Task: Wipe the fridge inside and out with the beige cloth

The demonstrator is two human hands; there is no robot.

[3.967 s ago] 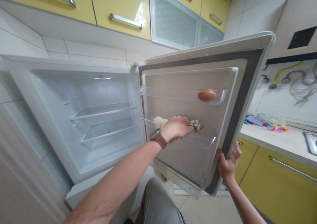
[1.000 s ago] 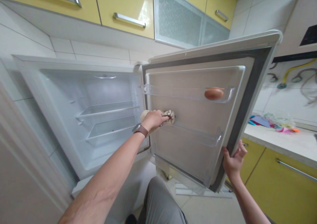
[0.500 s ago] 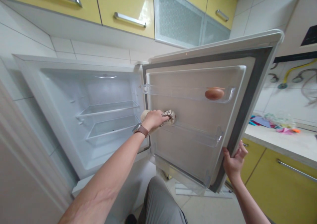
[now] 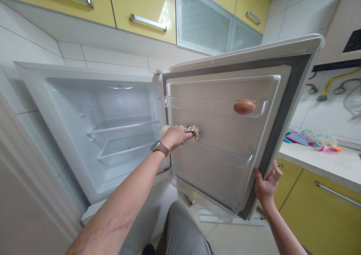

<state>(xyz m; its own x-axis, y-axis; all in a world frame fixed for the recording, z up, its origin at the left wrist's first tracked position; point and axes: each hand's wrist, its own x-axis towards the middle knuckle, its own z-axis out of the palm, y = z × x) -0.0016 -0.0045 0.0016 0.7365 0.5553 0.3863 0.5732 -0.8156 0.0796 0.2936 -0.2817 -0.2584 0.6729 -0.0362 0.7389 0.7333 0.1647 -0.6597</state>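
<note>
My left hand point(image 4: 176, 135) is closed around a bunched, patterned cloth point(image 4: 193, 133), at the hinge-side end of the lower clear door shelf point(image 4: 222, 155). A watch with a brown strap is on that wrist. The refrigerator door point(image 4: 205, 121) stands wide open, and my right hand point(image 4: 266, 181) grips its outer edge near the lower corner, thumb on the grey seal point(image 4: 278, 127). In the upper clear door shelf point(image 4: 197, 104) sits a round, brown, egg-like object point(image 4: 244, 106). How the cloth lies under my left palm is hidden.
The open refrigerator compartment point(image 4: 70, 135) on the left has two glass shelves point(image 4: 124, 123). Yellow cabinets point(image 4: 143, 3) hang above. On the right, a counter point(image 4: 318, 161) bears plastic bags and colourful items point(image 4: 313, 138). My knee point(image 4: 183, 228) is below the door.
</note>
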